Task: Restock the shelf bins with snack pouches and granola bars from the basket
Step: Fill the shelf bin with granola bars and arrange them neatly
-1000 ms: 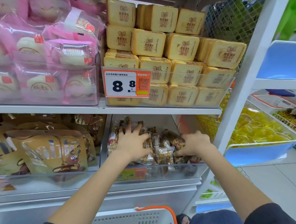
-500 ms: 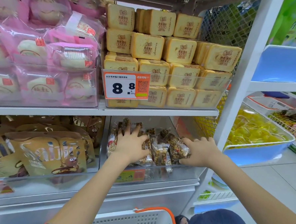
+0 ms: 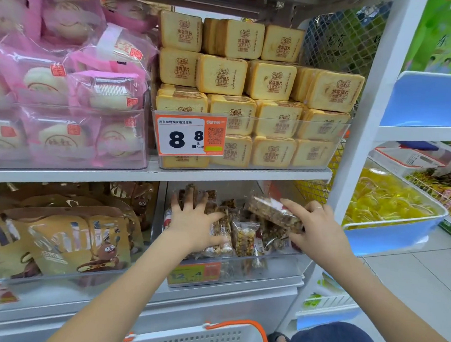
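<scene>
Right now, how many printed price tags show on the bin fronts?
2: the 8.8 price tag on the toast bin, and a blurred price tag on the granola bar bin. Others may be hidden.

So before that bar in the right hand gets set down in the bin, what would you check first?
1. Right hand grips the granola bar: ok.
2. Bar is over the clear bin, not outside it: ok.
3. Left hand presses the loose bars flat: ok.
4. Free space at the bin's right end: cannot tell, hidden by the hand.
5. Basket within reach below: ok.
</scene>
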Tool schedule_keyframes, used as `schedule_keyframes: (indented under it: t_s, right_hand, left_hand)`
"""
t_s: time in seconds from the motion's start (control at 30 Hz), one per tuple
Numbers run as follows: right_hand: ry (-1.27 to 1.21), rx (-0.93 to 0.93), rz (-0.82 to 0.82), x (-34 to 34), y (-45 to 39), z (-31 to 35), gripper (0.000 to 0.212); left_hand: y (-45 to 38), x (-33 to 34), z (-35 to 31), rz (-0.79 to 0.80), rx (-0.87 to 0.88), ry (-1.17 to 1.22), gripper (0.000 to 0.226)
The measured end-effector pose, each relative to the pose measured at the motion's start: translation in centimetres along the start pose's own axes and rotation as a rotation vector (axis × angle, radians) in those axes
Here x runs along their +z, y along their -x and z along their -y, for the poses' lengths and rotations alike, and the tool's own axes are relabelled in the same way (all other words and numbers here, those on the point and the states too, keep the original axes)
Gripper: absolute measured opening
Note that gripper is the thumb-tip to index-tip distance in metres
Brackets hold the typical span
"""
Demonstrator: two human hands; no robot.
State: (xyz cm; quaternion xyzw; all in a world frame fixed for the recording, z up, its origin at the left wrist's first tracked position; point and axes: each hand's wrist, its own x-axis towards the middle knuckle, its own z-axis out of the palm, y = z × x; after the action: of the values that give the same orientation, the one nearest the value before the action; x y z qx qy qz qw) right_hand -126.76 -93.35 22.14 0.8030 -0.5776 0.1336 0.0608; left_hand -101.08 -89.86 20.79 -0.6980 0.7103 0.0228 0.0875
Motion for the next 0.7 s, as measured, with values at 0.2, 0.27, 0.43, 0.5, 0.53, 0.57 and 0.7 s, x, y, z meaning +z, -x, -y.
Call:
schedule_keyframes:
  t_s: [0.2,0.27,0.43,0.5,0.53,0.57,0.7]
  right_hand:
    - [-0.185,-0.039,-0.221,-0.2,3.2,4.5,0.084]
    - [-0.18,-0.101,-0.282,0.4,3.7,7.3,0.089]
    - [-0.178,-0.08,-0.459,1.8,4.2,13.1,0.091]
    - [-0.168,-0.109,-0.47,3.1,4.8,15.0,0.087]
    - [-0.156,-0.124,-0.448,3.7,5.2,15.8,0.087]
    - [-0.152,-0.127,-0.416,4.2,5.4,16.5,0.088]
    - [-0.247,-0.069,-0.329,4.8,5.7,16.8,0.089]
  left_hand:
    - [2.2,1.3,0.1,-0.326,-0.046,0.093,0.051]
    - [3.4,1.1,0.5,-0.404,-0.051,0.128,0.038]
    - [8.6,1.2,1.1,-0.739,-0.068,0.698,0.028]
    - [10.4,0.4,0.2,-0.676,-0.139,1.187,0.03]
    - [10.5,0.4,-0.1,-0.625,-0.187,1.354,0.028]
    - [10.2,0.5,-0.2,-0.6,-0.238,1.387,0.024]
    - [8.1,-0.1,-0.7,-0.538,-0.335,1.229,0.087]
